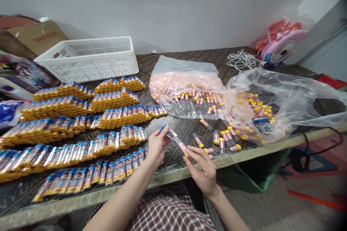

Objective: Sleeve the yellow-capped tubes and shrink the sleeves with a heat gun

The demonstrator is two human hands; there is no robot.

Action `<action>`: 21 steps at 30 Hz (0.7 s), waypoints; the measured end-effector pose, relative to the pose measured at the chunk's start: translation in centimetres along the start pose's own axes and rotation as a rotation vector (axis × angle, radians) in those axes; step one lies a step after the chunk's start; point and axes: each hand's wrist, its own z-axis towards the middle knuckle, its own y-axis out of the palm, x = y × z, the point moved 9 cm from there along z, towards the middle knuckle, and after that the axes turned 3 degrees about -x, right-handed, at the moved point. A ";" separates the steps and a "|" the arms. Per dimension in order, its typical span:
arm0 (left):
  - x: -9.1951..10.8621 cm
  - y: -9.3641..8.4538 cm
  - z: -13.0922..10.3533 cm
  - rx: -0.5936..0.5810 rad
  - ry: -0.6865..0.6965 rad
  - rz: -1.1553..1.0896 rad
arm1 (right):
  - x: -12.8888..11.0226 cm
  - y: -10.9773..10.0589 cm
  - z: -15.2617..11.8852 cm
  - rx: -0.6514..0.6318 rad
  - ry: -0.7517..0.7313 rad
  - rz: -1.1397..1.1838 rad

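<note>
1. The left hand (157,146) pinches the blue-printed end of a clear sleeve (171,134), thin, glossy plastic, its thumb and fingers closed tight at that end.
2. The right hand (204,169) grips a slim tube (182,147), transparent with a pink label, by its yellow-capped end, the fingers narrow around it. The tube lies between both hands' fingers, slanted, its far end meeting the sleeve; whether it is inside I cannot tell.
3. Left of the left fingers, wrapped tubes (76,151) form stacked rows, shiny, blue above and yellow below, the nearest close beside the wrist.
4. Just beyond and right of the right fingers lie loose tubes (215,137), smooth cylinders pointing different ways.
5. Farther beyond the fingers sits a frosted, crinkled bag (187,66) full of tubes; a second, more see-through bag (287,79) spreads to its right.
6. Under the fingers, the dark, gold-lettered surface (187,126) shows bare between rows and loose tubes, giving the hands a narrow lane.
7. Nearer the body than the fingers, the taped front edge (238,157) crosses beneath the forearms.
8. Well beyond the left fingers stands a white perforated crate (92,66).
</note>
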 end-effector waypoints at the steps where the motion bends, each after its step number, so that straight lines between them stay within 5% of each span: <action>1: -0.1 -0.1 0.0 0.003 0.001 0.010 | -0.1 0.2 0.0 -0.006 -0.008 0.002; 12: -0.5 2.1 -1.1 -0.230 -0.049 0.046 | 0.9 0.6 0.1 -0.077 0.081 0.092; 21: -2.3 3.5 -4.4 -0.431 -0.185 0.245 | 2.3 0.7 1.3 -0.127 0.120 0.154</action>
